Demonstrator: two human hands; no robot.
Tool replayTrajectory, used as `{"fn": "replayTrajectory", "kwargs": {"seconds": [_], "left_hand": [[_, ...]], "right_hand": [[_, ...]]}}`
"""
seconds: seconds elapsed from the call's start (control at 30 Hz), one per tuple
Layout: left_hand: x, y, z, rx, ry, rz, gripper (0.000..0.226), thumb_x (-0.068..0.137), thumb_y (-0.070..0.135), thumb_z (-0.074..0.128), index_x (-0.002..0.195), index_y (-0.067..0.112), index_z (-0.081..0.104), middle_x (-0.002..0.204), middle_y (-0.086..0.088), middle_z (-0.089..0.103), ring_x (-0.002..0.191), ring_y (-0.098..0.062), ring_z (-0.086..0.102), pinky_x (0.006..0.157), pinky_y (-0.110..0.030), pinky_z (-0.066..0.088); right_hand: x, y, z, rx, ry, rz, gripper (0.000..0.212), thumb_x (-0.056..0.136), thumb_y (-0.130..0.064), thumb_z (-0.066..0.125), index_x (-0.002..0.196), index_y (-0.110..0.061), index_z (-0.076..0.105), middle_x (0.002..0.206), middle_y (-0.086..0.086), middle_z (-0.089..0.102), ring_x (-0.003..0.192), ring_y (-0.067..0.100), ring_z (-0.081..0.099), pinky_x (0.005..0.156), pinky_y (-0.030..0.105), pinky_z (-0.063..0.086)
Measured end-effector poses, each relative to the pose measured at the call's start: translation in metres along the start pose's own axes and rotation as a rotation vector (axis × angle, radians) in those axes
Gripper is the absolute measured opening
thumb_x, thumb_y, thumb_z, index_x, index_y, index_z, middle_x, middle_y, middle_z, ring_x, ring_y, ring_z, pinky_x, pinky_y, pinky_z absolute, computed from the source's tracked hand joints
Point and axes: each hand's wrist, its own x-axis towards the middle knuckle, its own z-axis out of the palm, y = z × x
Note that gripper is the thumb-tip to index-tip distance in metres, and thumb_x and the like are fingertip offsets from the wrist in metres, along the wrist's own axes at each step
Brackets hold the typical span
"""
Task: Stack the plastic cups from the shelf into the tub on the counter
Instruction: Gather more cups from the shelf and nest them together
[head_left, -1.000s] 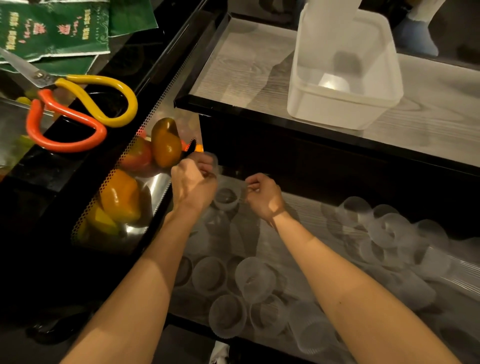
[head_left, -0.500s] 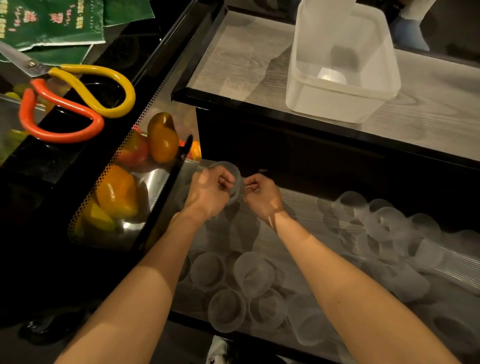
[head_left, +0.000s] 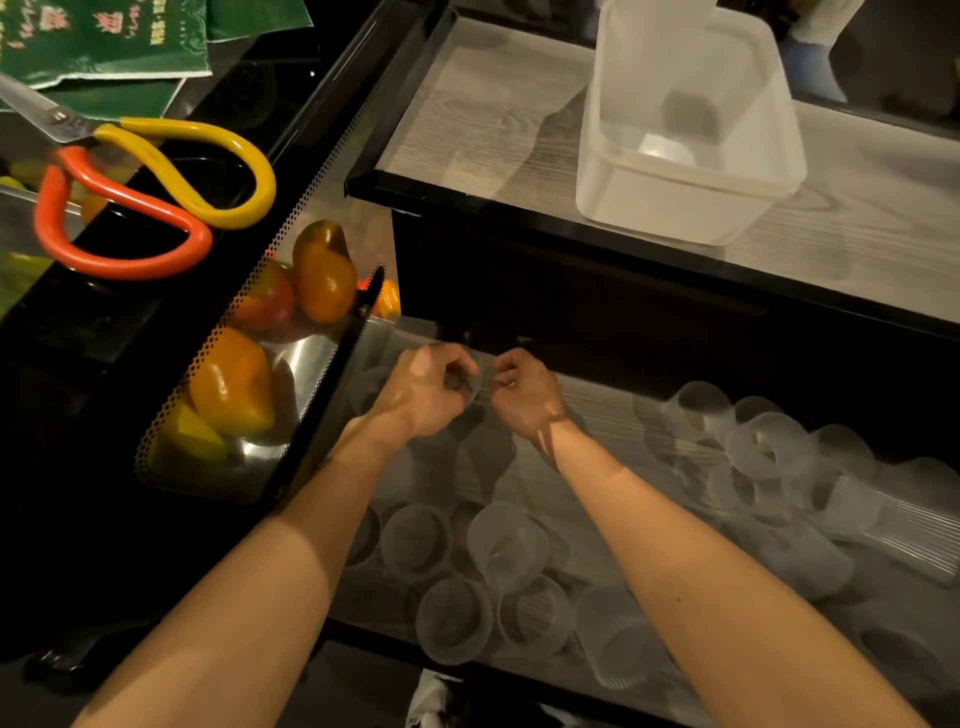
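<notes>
Both my hands are over the lower shelf (head_left: 597, 410), close together. My left hand (head_left: 423, 392) and my right hand (head_left: 524, 392) each pinch a clear plastic cup (head_left: 475, 387) that sits between them, mostly hidden by my fingers. Several more clear cups lie on the shelf: a group near the front (head_left: 506, 551) and a heap at the right (head_left: 769, 447). The translucent tub (head_left: 680, 202) stands on the wood-grain counter (head_left: 493, 119) above the shelf, with something pale in its bottom.
Orange and red peppers (head_left: 322, 270) lie in a steel tray behind a perforated panel at the left. Scissors with yellow and orange handles (head_left: 156, 192) and green packets (head_left: 104, 36) rest on the black top. The counter's black edge (head_left: 571, 228) overhangs the shelf.
My left hand has brought its cup rightward and down to meet my right hand; both now hold it between them. The view has tilted slightly.
</notes>
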Motion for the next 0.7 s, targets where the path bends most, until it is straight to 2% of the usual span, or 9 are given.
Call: {"fn": "replayTrajectory", "kwargs": {"seconds": [0.07, 0.17, 0.3, 0.4, 0.47, 0.53, 0.57, 0.63, 0.7], "left_hand": [[0.000, 0.001, -0.007, -0.017, 0.040, -0.003, 0.019, 0.092, 0.011, 0.070, 0.108, 0.020, 0.071, 0.104, 0.005, 0.069, 0.096, -0.009, 0.064, 0.076, -0.012, 0.049], [0.001, 0.002, -0.020, -0.029, 0.151, -0.101, 0.019, 0.088, 0.010, 0.069, 0.096, 0.027, 0.070, 0.096, 0.005, 0.070, 0.090, -0.014, 0.068, 0.082, -0.030, 0.060], [-0.009, -0.002, -0.040, 0.093, 0.115, -0.201, 0.015, 0.089, 0.009, 0.063, 0.097, 0.020, 0.071, 0.099, -0.005, 0.071, 0.092, -0.026, 0.068, 0.086, -0.040, 0.059], [-0.026, -0.002, -0.047, 0.256, 0.087, -0.268, 0.013, 0.092, 0.017, 0.064, 0.104, 0.018, 0.070, 0.107, -0.010, 0.069, 0.097, -0.032, 0.066, 0.080, -0.040, 0.055], [-0.038, 0.000, -0.047, 0.378, 0.106, -0.346, 0.020, 0.096, 0.025, 0.062, 0.112, 0.015, 0.070, 0.114, -0.013, 0.067, 0.105, -0.034, 0.065, 0.076, -0.037, 0.049], [-0.050, 0.000, -0.046, 0.503, 0.087, -0.405, 0.028, 0.099, 0.028, 0.060, 0.119, 0.010, 0.068, 0.120, -0.016, 0.066, 0.112, -0.035, 0.064, 0.079, -0.039, 0.048], [-0.055, -0.002, -0.045, 0.544, 0.061, -0.425, 0.029, 0.099, 0.027, 0.060, 0.120, 0.008, 0.067, 0.121, -0.017, 0.065, 0.113, -0.037, 0.064, 0.080, -0.040, 0.048], [-0.064, -0.009, -0.041, 0.558, 0.022, -0.480, 0.030, 0.098, 0.026, 0.060, 0.120, 0.007, 0.066, 0.122, -0.019, 0.065, 0.113, -0.038, 0.064, 0.082, -0.042, 0.051], [-0.074, -0.012, -0.038, 0.504, 0.011, -0.550, 0.029, 0.097, 0.022, 0.061, 0.118, 0.005, 0.068, 0.123, -0.019, 0.065, 0.116, -0.039, 0.063, 0.087, -0.043, 0.054]], "right_hand": [[0.001, -0.001, 0.001, -0.039, 0.014, -0.016, 0.035, 0.093, 0.000, 0.061, 0.124, -0.014, 0.059, 0.084, -0.007, 0.059, 0.078, 0.006, 0.058, 0.068, 0.021, 0.049], [-0.001, -0.007, 0.009, -0.059, 0.059, -0.079, 0.018, 0.091, -0.004, 0.064, 0.101, -0.020, 0.063, 0.084, -0.005, 0.062, 0.080, 0.012, 0.062, 0.070, 0.025, 0.052], [-0.006, -0.018, 0.022, -0.072, -0.013, -0.193, 0.009, 0.089, -0.008, 0.065, 0.086, -0.017, 0.065, 0.079, 0.000, 0.065, 0.077, 0.017, 0.065, 0.070, 0.033, 0.054], [-0.012, -0.025, 0.029, -0.154, -0.285, -0.204, 0.005, 0.092, -0.010, 0.066, 0.096, -0.013, 0.067, 0.081, 0.000, 0.067, 0.078, 0.018, 0.067, 0.073, 0.037, 0.056], [-0.018, -0.027, 0.035, -0.139, -0.419, -0.107, 0.023, 0.097, -0.014, 0.065, 0.120, -0.014, 0.062, 0.091, 0.002, 0.071, 0.077, 0.016, 0.072, 0.079, 0.038, 0.061], [-0.023, -0.027, 0.039, -0.115, -0.456, -0.061, 0.041, 0.099, -0.017, 0.063, 0.139, -0.013, 0.054, 0.097, 0.004, 0.074, 0.077, 0.014, 0.075, 0.088, 0.041, 0.061], [-0.026, -0.027, 0.040, -0.120, -0.465, -0.069, 0.039, 0.100, -0.019, 0.062, 0.138, -0.014, 0.055, 0.098, 0.005, 0.075, 0.077, 0.014, 0.075, 0.086, 0.038, 0.062], [-0.033, -0.028, 0.038, -0.124, -0.486, -0.101, 0.024, 0.101, -0.020, 0.061, 0.124, -0.015, 0.062, 0.098, 0.006, 0.075, 0.079, 0.016, 0.076, 0.074, 0.031, 0.063], [-0.040, -0.027, 0.039, -0.053, -0.514, -0.087, 0.013, 0.099, -0.019, 0.064, 0.111, -0.018, 0.062, 0.099, 0.003, 0.072, 0.085, 0.018, 0.076, 0.076, 0.031, 0.064]]}}
